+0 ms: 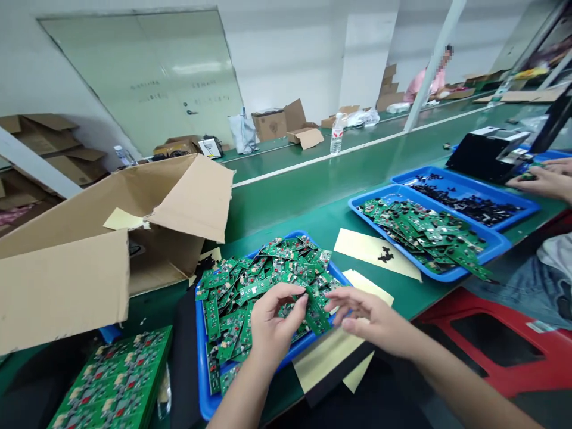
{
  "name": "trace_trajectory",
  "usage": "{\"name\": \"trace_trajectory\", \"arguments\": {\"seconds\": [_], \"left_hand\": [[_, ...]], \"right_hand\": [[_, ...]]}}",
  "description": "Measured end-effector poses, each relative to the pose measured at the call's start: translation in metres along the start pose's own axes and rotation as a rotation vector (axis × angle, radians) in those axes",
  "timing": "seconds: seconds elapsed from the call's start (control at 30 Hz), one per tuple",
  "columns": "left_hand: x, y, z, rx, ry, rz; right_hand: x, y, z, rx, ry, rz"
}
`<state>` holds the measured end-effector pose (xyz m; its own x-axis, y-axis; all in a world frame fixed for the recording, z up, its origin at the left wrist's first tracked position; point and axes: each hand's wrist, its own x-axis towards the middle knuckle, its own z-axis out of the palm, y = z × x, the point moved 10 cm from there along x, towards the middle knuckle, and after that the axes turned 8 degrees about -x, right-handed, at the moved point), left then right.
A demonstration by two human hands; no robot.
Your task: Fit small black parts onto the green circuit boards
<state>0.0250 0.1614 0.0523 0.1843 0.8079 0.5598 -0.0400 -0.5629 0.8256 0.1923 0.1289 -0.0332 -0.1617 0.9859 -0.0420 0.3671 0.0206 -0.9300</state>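
My left hand (277, 322) pinches a small green circuit board (317, 313) by its upper end, over the front right part of a blue tray (203, 381). Just right of that board, my right hand (364, 313) is open with its fingers apart and bent; nothing shows in it. A heap of similar loose green circuit boards (254, 289) fills the tray. Sheets of pale yellow paper (322, 366) lie beside and partly under the tray, below my right hand.
A large open cardboard box (62, 292) stands left, behind stacked green panels (116, 381). To the right are a second blue tray of boards (420, 229), a tray of black parts (469, 202), and yellow paper with black bits (375, 253). A co-worker's hand (545, 182) works beside a black machine (482, 155).
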Motion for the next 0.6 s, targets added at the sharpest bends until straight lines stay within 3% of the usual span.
{"name": "trace_trajectory", "arguments": {"seconds": [0.13,0.23,0.3,0.37,0.43,0.53,0.6], "left_hand": [[-0.008,0.002,0.011,0.038,0.076,-0.012],[-0.016,-0.004,0.027,0.048,0.006,-0.107],[-0.022,-0.007,0.038,0.071,-0.093,-0.17],[-0.03,-0.003,0.04,0.109,-0.15,-0.191],[-0.042,0.002,0.032,0.155,-0.164,-0.227],[-0.074,-0.004,0.009,0.19,-0.134,-0.442],[-0.109,-0.016,-0.003,0.153,-0.104,-0.649]], "right_hand": [[-0.011,-0.009,0.024,0.136,0.001,-0.056],[-0.016,0.005,0.011,0.163,0.08,-0.034],[-0.02,0.019,-0.013,0.146,0.171,-0.003],[-0.023,0.036,-0.053,0.095,0.303,0.032],[-0.028,0.055,-0.109,0.005,0.483,0.084],[-0.037,0.082,-0.199,-0.181,0.746,0.19],[-0.038,0.096,-0.245,-0.32,0.83,0.25]]}}
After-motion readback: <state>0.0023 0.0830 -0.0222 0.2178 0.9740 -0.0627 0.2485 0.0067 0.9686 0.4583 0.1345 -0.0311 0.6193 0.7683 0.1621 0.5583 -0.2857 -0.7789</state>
